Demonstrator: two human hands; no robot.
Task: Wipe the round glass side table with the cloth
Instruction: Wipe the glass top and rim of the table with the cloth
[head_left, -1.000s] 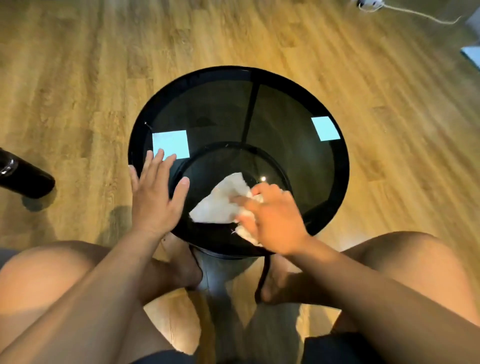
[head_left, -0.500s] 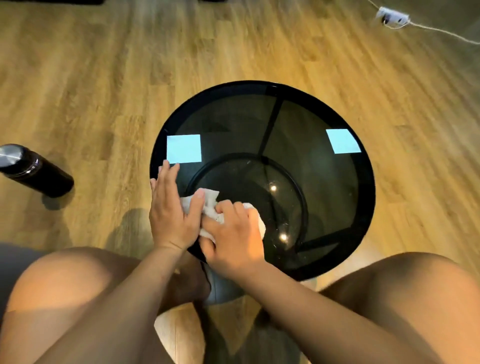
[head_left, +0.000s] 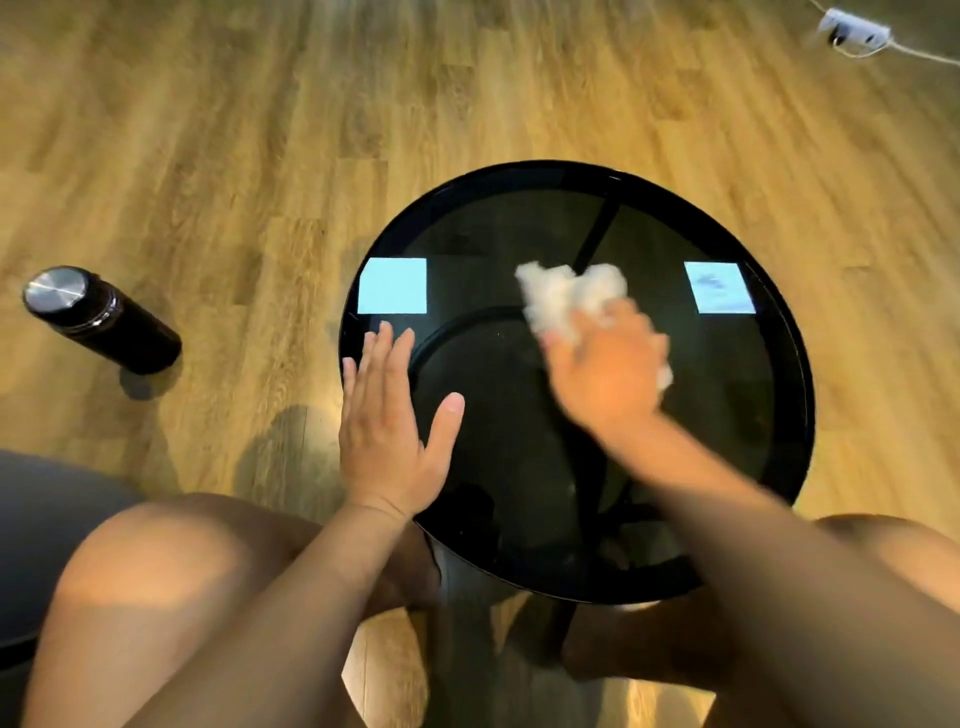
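Note:
The round side table has a dark glass top in a black rim and stands between my knees. A crumpled white cloth lies on the glass near its middle, toward the far side. My right hand holds the cloth against the glass, blurred by motion, with its fingers bunched into the fabric. My left hand rests flat on the near left rim, fingers straight and thumb spread. Two pale blue squares show in the glass, one at the left and one at the right.
A black bottle with a silver cap stands on the wooden floor to the left of the table. A white plug block with a cord lies at the far right. My bare knees flank the table's near edge.
My right hand has swept the cloth from the near left edge, beside my left hand, out toward the middle and far side. My left hand has stayed on the left rim.

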